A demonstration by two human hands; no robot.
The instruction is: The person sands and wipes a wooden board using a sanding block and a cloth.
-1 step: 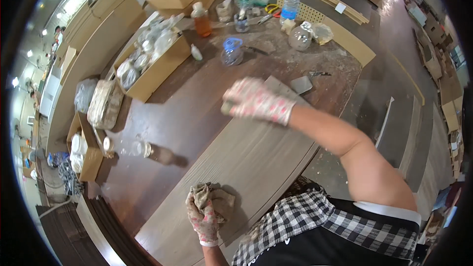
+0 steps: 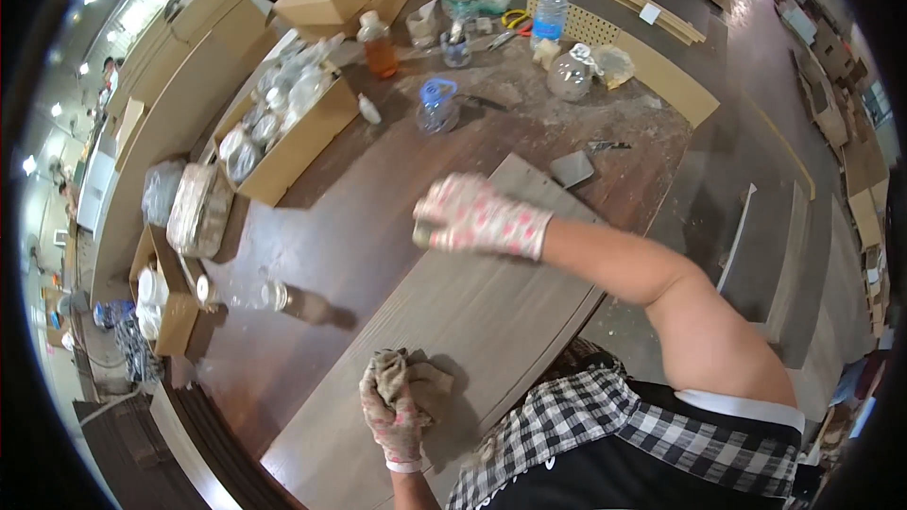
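Observation:
A long grey wood-grain board lies slantwise across the dark brown table. My left hand, in a white glove with pink dots, is closed on a crumpled grey-brown rag at the board's near end. Over the board's upper part is my right hand, gloved the same way. Its fingers are curled round a small, dull greenish piece, mostly hidden. Close to the board's far end lie a flat grey block and a dark knife-like tool.
A cardboard box of plastic-wrapped jars stands at the left, with a smaller box nearer. Glass jars are on the table. Farther back are a blue-lidded jar, an amber bottle, a water bottle and scissors.
My right hand has moved slightly left and nearer to me over the board. My left hand stays on the rag. The whole view has shifted a little.

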